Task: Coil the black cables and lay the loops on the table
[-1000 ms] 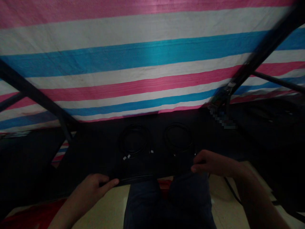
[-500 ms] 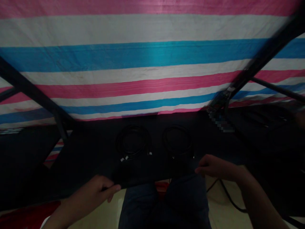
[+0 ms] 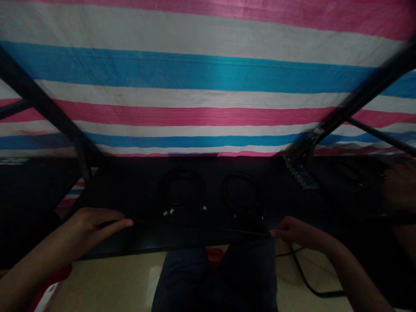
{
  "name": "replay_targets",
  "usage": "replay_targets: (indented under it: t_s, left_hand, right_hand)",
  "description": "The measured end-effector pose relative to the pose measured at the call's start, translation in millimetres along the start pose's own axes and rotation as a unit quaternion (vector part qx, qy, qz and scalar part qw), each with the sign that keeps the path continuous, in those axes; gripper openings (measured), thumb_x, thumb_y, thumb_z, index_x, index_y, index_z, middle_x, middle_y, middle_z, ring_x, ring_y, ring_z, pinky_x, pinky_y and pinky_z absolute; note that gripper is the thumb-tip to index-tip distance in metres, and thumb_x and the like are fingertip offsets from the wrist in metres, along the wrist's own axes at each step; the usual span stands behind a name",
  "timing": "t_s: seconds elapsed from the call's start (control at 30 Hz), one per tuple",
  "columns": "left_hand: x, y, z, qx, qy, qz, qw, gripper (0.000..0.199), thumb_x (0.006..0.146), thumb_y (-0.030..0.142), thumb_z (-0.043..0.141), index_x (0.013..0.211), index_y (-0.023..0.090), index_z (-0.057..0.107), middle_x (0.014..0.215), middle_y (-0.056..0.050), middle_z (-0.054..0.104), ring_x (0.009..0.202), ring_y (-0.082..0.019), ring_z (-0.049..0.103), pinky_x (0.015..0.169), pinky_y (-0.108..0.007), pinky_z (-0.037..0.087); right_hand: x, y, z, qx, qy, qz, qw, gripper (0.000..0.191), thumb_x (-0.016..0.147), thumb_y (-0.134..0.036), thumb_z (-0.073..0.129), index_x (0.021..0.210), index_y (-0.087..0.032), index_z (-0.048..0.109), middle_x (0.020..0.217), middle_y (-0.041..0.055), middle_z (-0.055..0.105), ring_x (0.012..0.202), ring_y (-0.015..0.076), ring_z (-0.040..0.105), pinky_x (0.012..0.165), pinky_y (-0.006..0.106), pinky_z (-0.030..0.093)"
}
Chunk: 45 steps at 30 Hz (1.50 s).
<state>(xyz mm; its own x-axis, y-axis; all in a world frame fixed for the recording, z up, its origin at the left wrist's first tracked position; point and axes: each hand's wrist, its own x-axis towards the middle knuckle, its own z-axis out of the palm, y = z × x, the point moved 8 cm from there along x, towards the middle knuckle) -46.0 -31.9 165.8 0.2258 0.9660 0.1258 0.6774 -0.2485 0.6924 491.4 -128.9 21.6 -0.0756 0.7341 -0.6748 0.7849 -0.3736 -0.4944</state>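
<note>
A thin dark cord (image 3: 240, 231) is stretched low over the front of the black tabletop (image 3: 123, 186), hard to make out against it. My left hand (image 3: 100, 225) pinches its left end between thumb and fingers. The other end is gripped in the closed fingers of my right hand (image 3: 292, 232). Beyond the cord lie two coiled black cables. The left coil (image 3: 159, 184) has pale plugs at its near side; the right coil (image 3: 223, 193) shows small metallic tips. Neither coil is touched by my hands.
A striped sheet (image 3: 208, 116) hangs behind the table between dark metal posts (image 3: 48, 108). Small clear packets (image 3: 300, 145) sit at the back right. Another person's hand (image 3: 401, 184) is at the right table, near another cable (image 3: 347, 171).
My left hand has moved left and away from the table's front edge, and the cord now shows taut between both hands. My right hand has barely shifted. The other person's hand has come further into view.
</note>
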Motion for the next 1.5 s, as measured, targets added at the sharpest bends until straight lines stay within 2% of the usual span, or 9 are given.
replay_targets:
  t_s: [0.13,0.37,0.53,0.7,0.83,1.03,1.13,1.27,1.5]
  left_hand:
    - [2.1,-5.1,20.3,0.075,-0.071,0.043,0.994,0.039,0.078,0.066,0.064,0.078,0.032,0.082,0.075,-0.002,0.078,0.064,-0.023,0.071,0.065,-0.033,0.058]
    - [1.2,-63.3,-25.3,0.103,0.138,-0.108,0.979,0.075,0.064,0.09,0.055,0.079,0.02,0.078,0.076,0.0,0.075,0.073,-0.019,0.067,0.071,-0.029,0.048]
    - [-11.7,-87.8,-27.5,0.058,0.209,-0.256,0.942,0.048,0.087,0.06,0.06,0.089,0.015,0.074,0.074,0.007,0.067,0.076,-0.011,0.059,0.07,-0.018,0.037]
    - [-11.2,-74.0,45.5,-0.364,0.257,-0.29,0.847,0.036,0.099,0.031,0.058,0.067,0.015,0.053,0.051,0.009,0.037,0.046,-0.003,0.032,0.05,-0.014,0.025]
    - [-2.6,-33.7,129.1,-0.631,0.208,-0.274,0.695,0.046,0.101,0.04,0.053,0.062,0.02,0.041,0.047,0.01,0.024,0.04,-0.007,0.019,0.041,-0.02,0.023]
    - [-3.1,43.0,200.8,-0.76,0.124,-0.239,0.592,0.057,0.094,0.036,0.057,0.052,0.022,0.021,0.045,0.01,0.013,0.041,-0.008,0.008,0.042,-0.025,0.028]
    - [-3.7,76.8,199.6,-0.756,0.128,-0.151,0.624,0.064,0.094,0.042,0.058,0.051,0.021,0.016,0.045,0.008,0.013,0.042,-0.008,0.012,0.046,-0.026,0.032]
    - [-11.1,118.3,181.6,-0.619,0.159,0.011,0.769,0.059,0.102,0.039,0.049,0.053,0.018,0.023,0.048,0.006,0.023,0.047,-0.01,0.023,0.057,-0.028,0.037]
    - [-28.2,169.8,187.3,-0.254,0.149,0.231,0.927,0.046,0.107,0.043,0.032,0.072,0.02,0.052,0.078,-0.005,0.056,0.085,-0.02,0.055,0.077,-0.036,0.047]
  right_hand:
    - [-0.8,-8.0,-3.7,-0.017,0.042,0.01,0.999,0.075,0.071,-0.09,0.053,0.053,-0.017,0.056,0.05,0.0007,0.048,0.051,0.011,0.037,0.051,0.027,0.028]
    - [-28.6,-13.8,-15.1,0.07,0.012,-0.021,0.997,0.068,0.071,-0.086,0.059,0.063,-0.018,0.058,0.057,-0.0031,0.04,0.054,0.0112,0.033,0.05,0.025,0.024]
    - [-39.4,1.0,-44.1,0.105,0.115,-0.047,0.987,0.059,0.075,-0.077,0.065,0.064,-0.019,0.057,0.06,-0.0036,0.04,0.056,0.0122,0.035,0.051,0.026,0.028]
    - [-36.8,-16.6,-50.4,0.207,0.285,-0.058,0.934,0.059,0.075,-0.077,0.066,0.067,-0.019,0.06,0.06,-0.0031,0.04,0.054,0.0119,0.035,0.048,0.025,0.027]
    - [-18.5,-70.8,2.9,0.374,0.199,-0.093,0.901,0.057,0.075,-0.074,0.07,0.071,-0.019,0.059,0.056,-0.0061,0.037,0.049,0.0088,0.031,0.045,0.022,0.024]
    - [-2.3,-167.8,83.5,0.418,0.073,-0.175,0.888,0.063,0.076,-0.08,0.065,0.07,-0.018,0.058,0.051,-0.0087,0.032,0.045,0.0065,0.025,0.042,0.022,0.017]
    - [3.5,-185.8,123.0,0.427,0.031,-0.165,0.889,0.067,0.076,-0.085,0.06,0.065,-0.019,0.052,0.049,-0.0083,0.034,0.044,0.0066,0.027,0.043,0.023,0.02]
    - [7.5,-177.5,164.6,0.476,-0.017,-0.101,0.873,0.072,0.068,-0.093,0.057,0.07,-0.021,0.052,0.049,-0.0066,0.043,0.043,0.0088,0.035,0.043,0.025,0.025]
    - [0.9,-162.5,120.1,0.579,0.086,-0.083,0.807,0.072,0.073,-0.088,0.06,0.091,-0.018,0.07,0.082,0.0036,0.067,0.083,0.0208,0.061,0.068,0.03,0.047]
